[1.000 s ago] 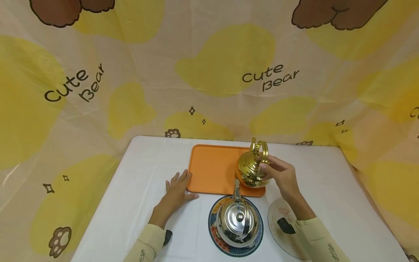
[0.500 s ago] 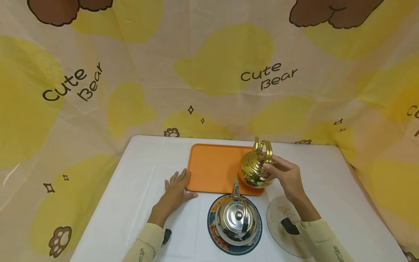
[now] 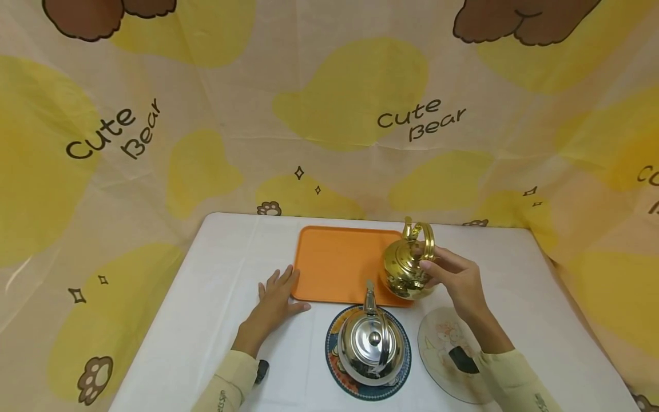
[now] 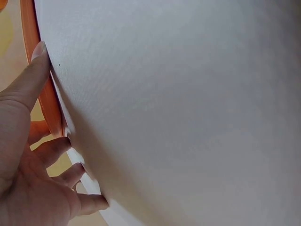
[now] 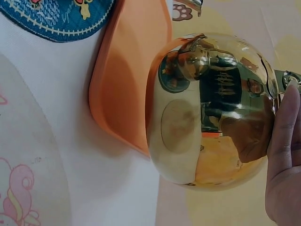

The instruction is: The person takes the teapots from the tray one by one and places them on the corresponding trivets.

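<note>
A shiny gold teapot [image 3: 404,274] with an arched handle is in my right hand [image 3: 458,286], whose thumb and fingers grip it at the handle's right end. In the head view the pot overlaps the right end of an orange tray [image 3: 334,263], with its spout pointing to the back. The right wrist view shows the pot's rounded body [image 5: 211,113] beside the fingers. My left hand [image 3: 273,303] lies with spread fingers at the tray's front left corner. In the left wrist view, its thumb [image 4: 37,61] rests along the tray's rim [image 4: 49,103].
In front of the tray, a silver teapot [image 3: 362,360] stands on a round blue patterned placemat [image 3: 355,391]. Right of it lies a pale round placemat [image 3: 437,366] with a pink cartoon print, partly under my right sleeve [image 3: 515,377]. A bear-print cloth [image 3: 329,114] hangs behind the white table [image 3: 247,240].
My right hand has carried the gold teapot a little to the right, toward the tray's right edge. The left hand, tray and silver teapot stay put.
</note>
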Demonstrator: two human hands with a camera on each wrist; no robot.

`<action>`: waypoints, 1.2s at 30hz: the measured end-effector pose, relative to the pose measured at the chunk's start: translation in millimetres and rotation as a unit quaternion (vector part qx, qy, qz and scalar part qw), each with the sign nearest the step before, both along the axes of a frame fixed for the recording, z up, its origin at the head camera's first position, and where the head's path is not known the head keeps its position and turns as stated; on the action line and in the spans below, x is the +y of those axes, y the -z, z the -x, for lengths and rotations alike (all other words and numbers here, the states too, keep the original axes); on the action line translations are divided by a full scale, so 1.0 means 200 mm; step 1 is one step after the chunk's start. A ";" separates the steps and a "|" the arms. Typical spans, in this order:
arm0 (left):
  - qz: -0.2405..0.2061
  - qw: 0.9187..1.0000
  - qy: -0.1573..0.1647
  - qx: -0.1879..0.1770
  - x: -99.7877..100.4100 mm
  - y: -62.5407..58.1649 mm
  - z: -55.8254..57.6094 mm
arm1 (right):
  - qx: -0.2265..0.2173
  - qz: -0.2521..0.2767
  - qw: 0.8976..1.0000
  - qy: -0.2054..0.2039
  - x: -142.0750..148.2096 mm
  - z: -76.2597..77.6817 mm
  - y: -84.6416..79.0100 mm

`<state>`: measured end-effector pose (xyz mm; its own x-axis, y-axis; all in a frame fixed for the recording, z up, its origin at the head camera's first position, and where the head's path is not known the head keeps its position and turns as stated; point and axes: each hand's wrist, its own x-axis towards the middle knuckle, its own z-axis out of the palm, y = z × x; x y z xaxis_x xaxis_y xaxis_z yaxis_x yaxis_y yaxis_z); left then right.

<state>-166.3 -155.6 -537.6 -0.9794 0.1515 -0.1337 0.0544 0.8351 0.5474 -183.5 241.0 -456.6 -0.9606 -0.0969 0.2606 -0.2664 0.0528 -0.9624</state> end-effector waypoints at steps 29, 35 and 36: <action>-0.008 1.000 -0.004 -0.006 0.00 -0.01 0.00 | 0.032 -0.009 0.999 -0.002 0.15 -0.10 -0.03; -0.006 1.000 -0.003 -0.003 0.00 -0.01 0.00 | 0.038 0.007 0.999 -0.003 0.19 -0.13 -0.03; -0.006 1.000 -0.002 -0.002 0.00 -0.01 0.00 | 0.040 0.009 0.999 -0.003 0.20 -0.14 -0.03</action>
